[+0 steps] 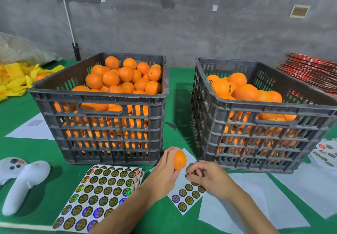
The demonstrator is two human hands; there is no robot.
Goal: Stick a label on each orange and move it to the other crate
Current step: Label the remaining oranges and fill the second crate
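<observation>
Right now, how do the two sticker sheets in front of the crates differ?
The full sticker sheet lies on a stack left of the left hand, its rows complete and untouched. The partly used sticker sheet lies under the right hand, with only a few stickers left; the fingers pick at its top row. Both carry round holographic labels on white backing.

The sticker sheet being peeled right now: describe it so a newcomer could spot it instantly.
Start at the right crate. On the green table just before its near-left corner lies a small sticker sheet under the right hand. Unlike the full sheet nearby, it is mostly stripped.
</observation>
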